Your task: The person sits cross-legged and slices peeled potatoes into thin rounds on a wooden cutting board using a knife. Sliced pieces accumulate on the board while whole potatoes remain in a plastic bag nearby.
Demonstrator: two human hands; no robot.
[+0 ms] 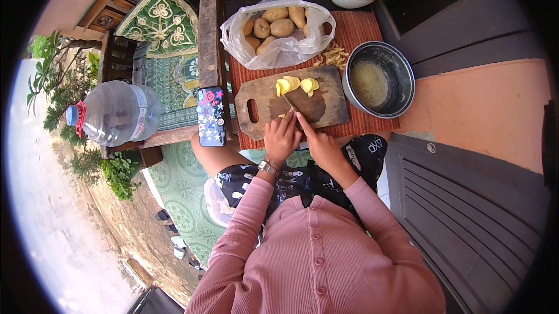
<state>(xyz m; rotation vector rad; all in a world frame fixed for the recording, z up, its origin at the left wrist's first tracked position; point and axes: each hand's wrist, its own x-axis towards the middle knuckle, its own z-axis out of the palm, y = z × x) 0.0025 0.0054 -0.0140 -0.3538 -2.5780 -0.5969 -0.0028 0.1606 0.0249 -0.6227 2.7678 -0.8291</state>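
A kitchen knife [290, 103] is in my right hand [324, 144], its index finger stretched along the blade and its tip pointing away and left. My left hand [283, 135], wearing a wristwatch [267, 167], rests on the near part of the wooden cutting board [253, 89]. A small yellow potato piece [281, 115] shows at its fingertips, mostly hidden by them. Beyond the knife tip lies a row of potato slices [288, 83]. A second group of slices [309, 86] sits to its right. Dark wet patches mark the board.
Behind the board, a plastic bag [279, 58] holds several unpeeled potatoes [281, 28]. Peelings [332, 56] lie beside a metal pot [379, 80] with cloudy liquid. A phone [211, 116] rests at the left on a wooden armrest [211, 43]. Farther left stands a large water bottle [120, 113].
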